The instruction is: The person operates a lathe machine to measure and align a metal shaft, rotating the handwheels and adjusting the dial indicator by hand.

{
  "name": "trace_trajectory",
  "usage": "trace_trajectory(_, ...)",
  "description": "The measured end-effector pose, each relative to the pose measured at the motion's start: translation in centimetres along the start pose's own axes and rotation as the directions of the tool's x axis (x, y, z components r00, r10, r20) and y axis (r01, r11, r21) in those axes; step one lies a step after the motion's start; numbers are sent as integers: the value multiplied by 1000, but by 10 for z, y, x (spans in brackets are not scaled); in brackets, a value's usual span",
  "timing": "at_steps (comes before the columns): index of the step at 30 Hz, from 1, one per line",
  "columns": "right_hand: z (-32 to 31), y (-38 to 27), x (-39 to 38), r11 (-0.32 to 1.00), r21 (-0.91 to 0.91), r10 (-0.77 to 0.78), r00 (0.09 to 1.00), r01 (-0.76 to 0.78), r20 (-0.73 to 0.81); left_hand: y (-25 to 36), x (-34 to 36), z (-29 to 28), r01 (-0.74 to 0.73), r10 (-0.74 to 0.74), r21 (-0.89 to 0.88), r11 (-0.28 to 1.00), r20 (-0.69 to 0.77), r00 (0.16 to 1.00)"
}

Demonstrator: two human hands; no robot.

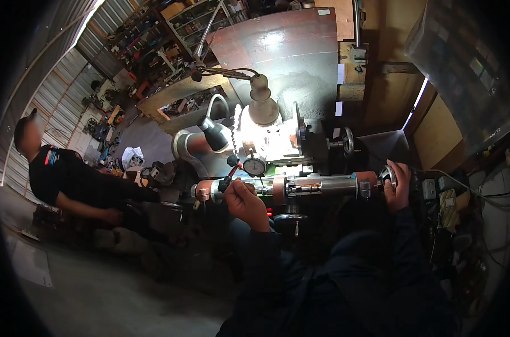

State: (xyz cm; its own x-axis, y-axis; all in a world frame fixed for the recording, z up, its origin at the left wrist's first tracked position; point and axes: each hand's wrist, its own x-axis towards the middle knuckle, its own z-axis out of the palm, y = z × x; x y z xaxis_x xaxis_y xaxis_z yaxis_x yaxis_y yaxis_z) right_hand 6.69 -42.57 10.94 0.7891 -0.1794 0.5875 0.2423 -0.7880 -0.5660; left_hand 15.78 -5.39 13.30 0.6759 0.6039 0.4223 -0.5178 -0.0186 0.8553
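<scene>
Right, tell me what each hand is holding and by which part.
The left hand grips a small red-and-black tool by its lower end. The right hand is closed over the handwheel at the right end of the metal shaft.

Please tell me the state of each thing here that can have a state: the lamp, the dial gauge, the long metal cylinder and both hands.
Lamp: switched on, lights the machine.
Dial gauge: upright above the cylinder.
Metal cylinder: lies level in the machine.
Left hand: closed around a dark handle.
Right hand: grips the handwheel.

Round white dial gauge face (255, 166) at the machine's middle; white plastic bag (132, 156) on the floor.
</scene>
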Motion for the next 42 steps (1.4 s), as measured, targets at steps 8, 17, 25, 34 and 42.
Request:
trace_trajectory(8,0,1,-1,1000,3,12,1000,-12,2,28,0,3,-359,376,572,737,94,922)
trace_trajectory(17,1,0,-3,998,2,58,998,-58,4,40,-3,19,-423,330,607,673,265,906)
trace_trajectory(25,1,-3,-1,997,29,78,996,-77,-36,42,-14,22,-291,280,582,760,111,954)
trace_trajectory(34,-3,-2,1,989,125,78,997,-74,-27,19,5,-12,-178,75,277,944,345,936)
trace_trajectory(42,-38,14,12,949,291,65,976,-124,207,13,49,-28,-204,21,138,969,778,628)
